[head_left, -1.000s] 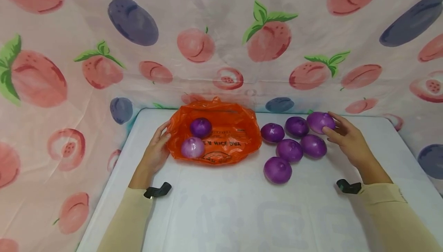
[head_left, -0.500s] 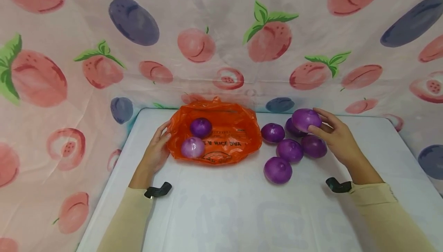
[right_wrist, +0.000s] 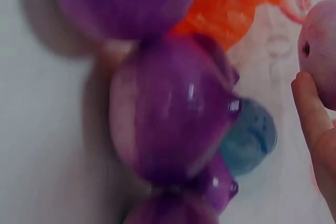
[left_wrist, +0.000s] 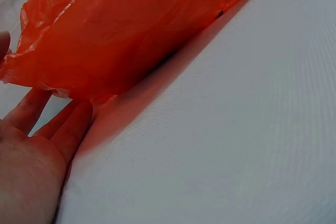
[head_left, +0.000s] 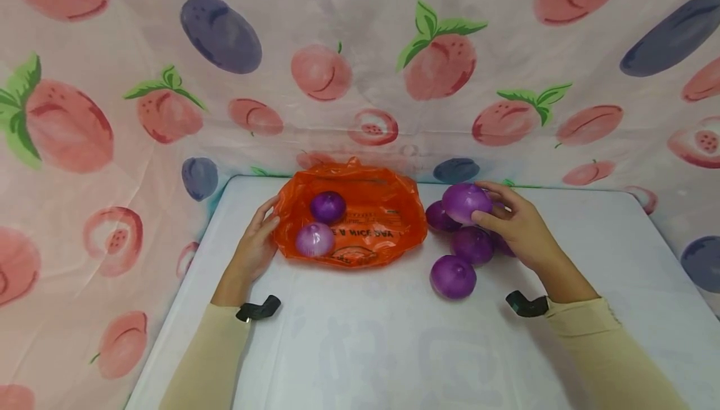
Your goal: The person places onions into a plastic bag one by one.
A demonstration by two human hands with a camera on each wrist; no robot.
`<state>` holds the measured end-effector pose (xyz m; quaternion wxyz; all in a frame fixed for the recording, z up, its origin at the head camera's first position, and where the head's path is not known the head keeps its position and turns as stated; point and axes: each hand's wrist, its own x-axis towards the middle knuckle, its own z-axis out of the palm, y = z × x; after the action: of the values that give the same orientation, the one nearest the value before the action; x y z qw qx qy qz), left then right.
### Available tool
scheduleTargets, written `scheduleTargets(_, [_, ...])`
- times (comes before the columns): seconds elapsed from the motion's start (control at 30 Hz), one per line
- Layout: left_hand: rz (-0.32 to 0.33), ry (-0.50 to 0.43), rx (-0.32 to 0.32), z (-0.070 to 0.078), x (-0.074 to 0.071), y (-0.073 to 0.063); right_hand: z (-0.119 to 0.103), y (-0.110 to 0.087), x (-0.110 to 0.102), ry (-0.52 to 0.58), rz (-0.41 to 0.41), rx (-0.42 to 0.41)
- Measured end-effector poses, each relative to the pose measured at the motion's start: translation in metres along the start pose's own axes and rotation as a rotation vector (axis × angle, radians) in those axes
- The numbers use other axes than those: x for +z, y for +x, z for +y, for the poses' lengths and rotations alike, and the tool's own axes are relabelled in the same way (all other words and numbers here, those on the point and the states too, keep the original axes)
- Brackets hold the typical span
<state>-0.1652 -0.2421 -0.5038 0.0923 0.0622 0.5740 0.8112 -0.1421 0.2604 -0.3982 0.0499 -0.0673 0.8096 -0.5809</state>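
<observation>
An orange plastic bag (head_left: 388,192) lies with its mouth wide at the middle back of the table, two purple onions in it: a dark one (head_left: 328,207) and a paler one (head_left: 315,239). My left hand (head_left: 255,250) touches the bag's left side; in the left wrist view its fairly straight fingers (left_wrist: 71,129) meet the plastic. Between thumb and fingers, my right hand (head_left: 520,225) holds another onion (head_left: 465,202) above the loose ones, right of the bag. In the right wrist view this held onion (right_wrist: 321,51) shows at the right edge, a fingertip against it.
Several purple onions cluster right of the bag, the nearest one (head_left: 453,277) in front of the others; the right hand and its onion partly cover some. A white-covered table (head_left: 360,347) ends at a fruit-printed cloth (head_left: 360,35) behind. Dark wrist mounts (head_left: 259,308) sit on both wrists.
My right hand has carried its onion left, from the far right of the cluster toward the bag, passing over the other onions. My left hand and the bag have stayed put.
</observation>
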Motion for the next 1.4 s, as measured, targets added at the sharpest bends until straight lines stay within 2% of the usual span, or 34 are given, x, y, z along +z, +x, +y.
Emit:
scheduleTargets(0.3, [0.011, 0.020, -0.013, 0.003, 0.002, 0.000, -0.014, 0.000, 0.020, -0.005, -0.042, -0.004])
scheduleTargets(0.53, [0.004, 0.025, -0.007, 0.003, 0.001, 0.001, -0.020, 0.007, 0.037, 0.054, -0.105, 0.019])
scheduleTargets(0.77, [0.003, 0.006, -0.009, 0.003, 0.002, 0.000, -0.026, 0.010, 0.053, 0.042, -0.127, 0.051])
scheduleTargets(1.2, [0.004, -0.004, -0.010, 0.001, 0.001, 0.000, -0.032, 0.018, 0.082, -0.002, -0.187, -0.007])
scheduleTargets(1.4, [0.009, -0.002, -0.014, 0.002, 0.002, 0.000, -0.040, 0.020, 0.099, 0.047, -0.214, 0.007])
